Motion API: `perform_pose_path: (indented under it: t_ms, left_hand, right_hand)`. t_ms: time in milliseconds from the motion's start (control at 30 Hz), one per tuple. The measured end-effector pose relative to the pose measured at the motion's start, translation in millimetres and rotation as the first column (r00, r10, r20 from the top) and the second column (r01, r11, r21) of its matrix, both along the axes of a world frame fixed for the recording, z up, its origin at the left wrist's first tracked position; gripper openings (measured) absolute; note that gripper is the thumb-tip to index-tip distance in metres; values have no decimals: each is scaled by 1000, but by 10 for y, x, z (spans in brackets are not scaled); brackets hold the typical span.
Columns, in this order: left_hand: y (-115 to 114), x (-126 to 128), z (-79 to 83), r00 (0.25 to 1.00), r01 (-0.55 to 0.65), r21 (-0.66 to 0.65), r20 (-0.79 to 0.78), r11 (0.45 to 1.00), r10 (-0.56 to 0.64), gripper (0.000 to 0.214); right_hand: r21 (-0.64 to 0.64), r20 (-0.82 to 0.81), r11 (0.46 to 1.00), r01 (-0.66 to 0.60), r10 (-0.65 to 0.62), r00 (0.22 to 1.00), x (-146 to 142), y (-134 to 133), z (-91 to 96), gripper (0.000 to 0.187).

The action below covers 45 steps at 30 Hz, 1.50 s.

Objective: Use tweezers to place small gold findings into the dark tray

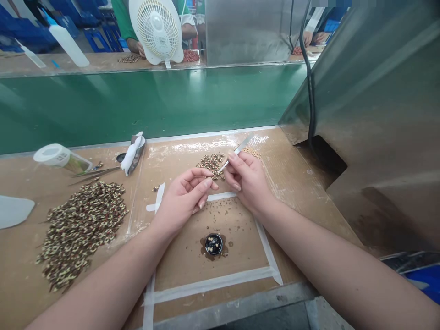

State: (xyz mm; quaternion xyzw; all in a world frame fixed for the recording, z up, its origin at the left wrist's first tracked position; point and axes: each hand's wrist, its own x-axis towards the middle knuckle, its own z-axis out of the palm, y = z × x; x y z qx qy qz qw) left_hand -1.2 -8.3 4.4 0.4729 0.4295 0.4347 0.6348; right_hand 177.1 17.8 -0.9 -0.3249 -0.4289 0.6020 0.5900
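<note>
My right hand (pixel 248 181) is closed around a slim silver tool (pixel 242 144), flat and broad at its upper end, its thin tip pointing down toward my left fingers. With thumb and forefinger pressed together, my left hand (pixel 189 190) is closed; whatever small piece is in the pinch is too small to name. Just beyond both hands lies a small heap of dark-and-cream pieces (pixel 209 162). Partly behind my right hand is a spread of pale tan bits (pixel 252 151). Nearer me, a small round black cup (pixel 213 244) holds a few cream-coloured bits, with wet marks around it.
A large pile of dark-and-cream pieces (pixel 82 229) covers the left. Behind it are a tipped clear container (pixel 62 157), metal tweezers (pixel 96 173) and a crumpled packet (pixel 134 153). White tape (pixel 213 283) frames the work area. A metal housing (pixel 378 137) with a black cable (pixel 311 91) stands right.
</note>
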Motion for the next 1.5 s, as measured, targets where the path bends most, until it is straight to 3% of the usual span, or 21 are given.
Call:
perform_pose_path:
  t_ms: [233, 500, 667, 800, 900, 1067, 1167, 1500]
  left_hand:
    - [31, -6, 10, 998, -38, -41, 49, 998, 40, 18]
    - [44, -2, 26, 991, -86, -49, 94, 995, 91, 14]
    - [52, 7, 22, 986, -122, -39, 107, 992, 126, 28]
    - [42, 14, 14, 990, -119, 1, 76, 993, 118, 20]
    - [31, 22, 14, 993, -100, 21, 57, 995, 99, 21]
    - [4, 30, 21, 997, -78, 33, -13, 996, 79, 25]
    - [-7, 29, 30, 997, -61, 28, -45, 998, 62, 31]
    - [-13, 39, 28, 996, -63, 48, -56, 997, 66, 36]
  right_hand:
    - [-105, -189, 983, -148, 127, 974, 28, 40, 26, 45]
    - [-158, -200, 973, -171, 138, 970, 40, 18, 56, 42]
    - [-177, -267, 963, -205, 154, 951, 49, 19, 76, 37]
    - [-164, -269, 965, -203, 155, 951, 36, 17, 75, 38]
    - [-100, -190, 989, -112, 91, 978, 13, 10, 49, 46]
    - [81, 106, 990, 115, -123, 987, -5, -33, 22, 49]
    - [115, 217, 983, 145, -167, 962, -2, -53, 32, 46]
    - [178, 372, 969, 168, -225, 901, 2, -34, 0, 56]
